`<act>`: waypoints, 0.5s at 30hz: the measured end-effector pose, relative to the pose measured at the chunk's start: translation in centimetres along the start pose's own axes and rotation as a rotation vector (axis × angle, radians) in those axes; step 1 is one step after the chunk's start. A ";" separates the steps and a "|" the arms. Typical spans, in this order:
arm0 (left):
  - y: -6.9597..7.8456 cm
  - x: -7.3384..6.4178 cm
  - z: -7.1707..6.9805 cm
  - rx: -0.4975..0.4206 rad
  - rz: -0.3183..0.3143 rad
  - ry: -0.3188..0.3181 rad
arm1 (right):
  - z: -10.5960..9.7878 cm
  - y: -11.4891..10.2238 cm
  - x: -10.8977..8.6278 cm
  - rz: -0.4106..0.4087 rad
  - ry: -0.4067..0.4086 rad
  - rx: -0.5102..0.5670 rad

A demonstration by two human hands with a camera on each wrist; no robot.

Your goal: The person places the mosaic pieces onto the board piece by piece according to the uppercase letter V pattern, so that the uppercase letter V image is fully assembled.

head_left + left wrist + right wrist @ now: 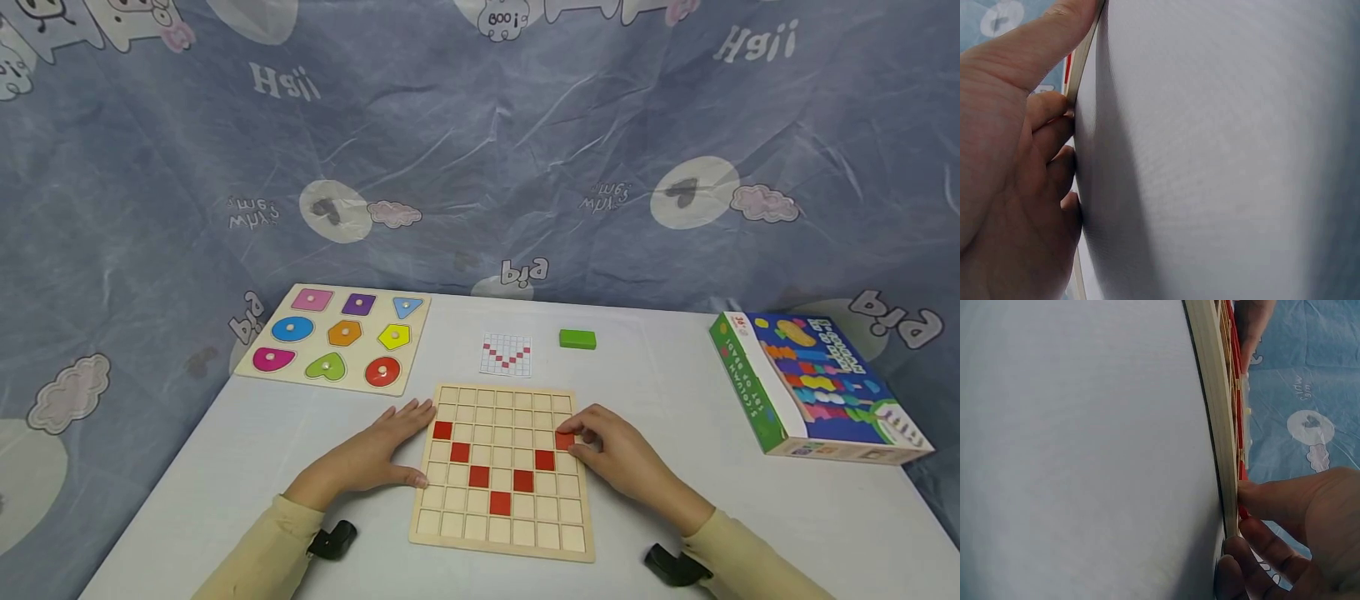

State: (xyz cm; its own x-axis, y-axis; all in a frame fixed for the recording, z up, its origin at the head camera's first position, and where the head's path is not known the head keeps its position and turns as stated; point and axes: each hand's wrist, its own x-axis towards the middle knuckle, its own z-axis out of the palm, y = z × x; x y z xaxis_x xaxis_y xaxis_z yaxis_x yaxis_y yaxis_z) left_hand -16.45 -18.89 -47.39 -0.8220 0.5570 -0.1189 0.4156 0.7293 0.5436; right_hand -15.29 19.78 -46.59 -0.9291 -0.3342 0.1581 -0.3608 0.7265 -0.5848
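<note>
A wooden grid board (480,414) lies on the table, with several red square tiles (500,503) set in its cells in a V shape. At the board's right edge my right hand (618,450) has thumb and index finger at a red tile (564,441) in the end cell. The right wrist view shows that tile (1244,513) between the thumb and index fingertips, low over the board's edge (1213,419). My left hand (375,454) rests flat with spread fingers along the board's left edge, its thumb (1054,31) touching the side.
Behind the board lies a small pattern card (506,355) with a red V, beside a green block (577,339). A shape puzzle board (348,377) with knobbed pieces is at the back left. A colourful game box (825,383) stands at the right. Patterned cloth (480,150) hangs behind.
</note>
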 end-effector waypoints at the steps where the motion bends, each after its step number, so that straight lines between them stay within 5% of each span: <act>1: 0.0 0.0 0.0 0.000 0.000 0.000 | 0.0 0.0 0.0 0.000 0.001 -0.002; 15: 0.0 -0.1 -0.1 0.002 0.000 -0.006 | 0.0 0.0 0.0 0.022 -0.025 -0.017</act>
State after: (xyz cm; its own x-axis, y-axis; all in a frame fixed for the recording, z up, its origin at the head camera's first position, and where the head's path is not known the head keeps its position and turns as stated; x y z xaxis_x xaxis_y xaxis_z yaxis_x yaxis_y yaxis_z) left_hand -16.40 -18.95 -47.25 -0.8195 0.5594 -0.1243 0.4160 0.7300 0.5423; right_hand -15.34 19.77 -46.60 -0.9347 -0.3326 0.1254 -0.3418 0.7438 -0.5745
